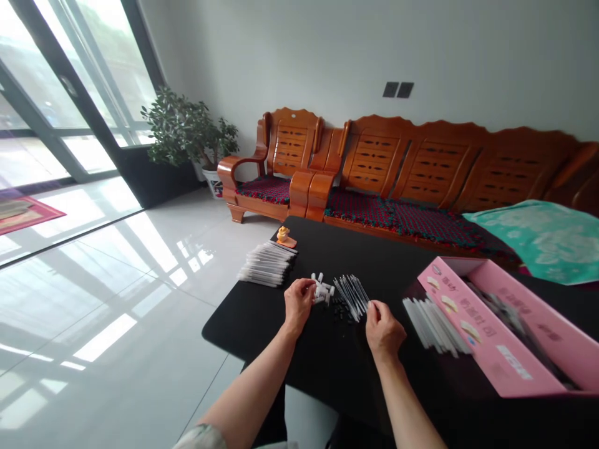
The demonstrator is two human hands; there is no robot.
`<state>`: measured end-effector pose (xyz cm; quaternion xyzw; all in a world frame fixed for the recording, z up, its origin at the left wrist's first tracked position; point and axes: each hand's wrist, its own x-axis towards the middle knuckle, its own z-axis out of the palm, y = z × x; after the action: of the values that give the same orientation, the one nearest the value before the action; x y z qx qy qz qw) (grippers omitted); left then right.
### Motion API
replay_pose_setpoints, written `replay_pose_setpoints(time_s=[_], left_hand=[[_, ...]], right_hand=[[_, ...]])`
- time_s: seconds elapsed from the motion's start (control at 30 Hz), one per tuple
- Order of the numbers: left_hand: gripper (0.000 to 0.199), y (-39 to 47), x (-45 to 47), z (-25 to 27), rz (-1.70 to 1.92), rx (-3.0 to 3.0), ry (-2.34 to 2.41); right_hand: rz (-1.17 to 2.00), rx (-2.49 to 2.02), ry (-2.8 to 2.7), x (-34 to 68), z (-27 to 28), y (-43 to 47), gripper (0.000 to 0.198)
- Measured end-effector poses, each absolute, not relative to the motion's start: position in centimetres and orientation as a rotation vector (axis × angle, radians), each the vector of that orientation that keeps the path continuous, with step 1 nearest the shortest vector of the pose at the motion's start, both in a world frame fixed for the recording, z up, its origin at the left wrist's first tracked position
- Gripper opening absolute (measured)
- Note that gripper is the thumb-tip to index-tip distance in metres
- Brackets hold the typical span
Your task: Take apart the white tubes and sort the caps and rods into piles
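My left hand (299, 304) is closed in a pinch at the left edge of a small heap of white pen caps (322, 293); what lies between its fingertips is too small to make out. My right hand (385, 332) is also closed, its thumb and forefinger pinching the near end of a thin pen refill at the right side of a fanned bundle of pen refills (350, 295). Small black plugs (341, 312) are scattered on the black table (318, 355) between the hands. To the right of my right hand lies a row of whitish pen barrels (433, 327).
A pink box (491, 337) with dark contents stands on the right of the table. Stacked white pens (266, 264) lie at the left edge, near an orange-yellow figurine (283, 236). Beyond are a wooden sofa (421, 168) and a potted plant (189, 128).
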<state>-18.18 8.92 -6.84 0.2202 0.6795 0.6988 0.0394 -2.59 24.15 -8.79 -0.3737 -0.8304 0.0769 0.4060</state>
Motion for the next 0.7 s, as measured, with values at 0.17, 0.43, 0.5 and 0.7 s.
replay_pose_setpoints(time_s=[0.17,0.43,0.5,0.7], left_hand=[[0.013,5.8,-20.2,-5.5,1.96,0.818,2.53],[0.034,0.5,-23.9,-5.5,1.179,0.874,3.129],[0.032,0.1,-24.0,-6.0,1.09,0.871,3.153],[0.019,-0.3,-23.6,-6.5,0.968,0.937,3.127]], right_hand=[[0.186,-0.941,-2.093,-2.7,-8.6,24.2,0.041],[0.202,-0.945,-2.097,-2.7,-8.7,24.1,0.04],[0.205,-0.95,-2.1,-2.7,-8.7,24.2,0.04],[0.175,-0.937,-2.1,-2.7,-9.0,24.4,0.036]])
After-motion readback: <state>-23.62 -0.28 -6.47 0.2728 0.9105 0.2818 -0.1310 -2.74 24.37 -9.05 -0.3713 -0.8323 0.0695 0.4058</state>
